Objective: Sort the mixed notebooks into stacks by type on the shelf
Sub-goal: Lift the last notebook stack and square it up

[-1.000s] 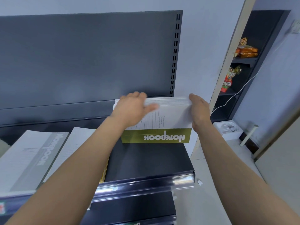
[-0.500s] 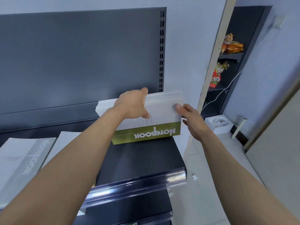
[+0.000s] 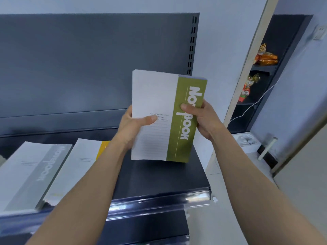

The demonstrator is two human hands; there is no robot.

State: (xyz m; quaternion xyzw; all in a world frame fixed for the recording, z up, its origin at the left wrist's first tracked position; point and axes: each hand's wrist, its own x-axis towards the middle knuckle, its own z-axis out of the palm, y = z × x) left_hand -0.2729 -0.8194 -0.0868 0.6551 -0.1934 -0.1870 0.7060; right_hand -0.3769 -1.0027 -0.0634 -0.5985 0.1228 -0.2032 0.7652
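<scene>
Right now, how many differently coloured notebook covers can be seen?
3. The green notebook stack, upright, gripped by the left hand and right hand; the grey notebook lying at the left of the shelf; the yellow notebook beside it, partly hidden. More may lie underneath.

Bare left hand [image 3: 131,125], right hand [image 3: 202,119]

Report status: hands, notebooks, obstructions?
Left hand and right hand grip green notebooks, upright over shelf. Grey stack, yellow stack lie left. Nothing in the way.
</scene>
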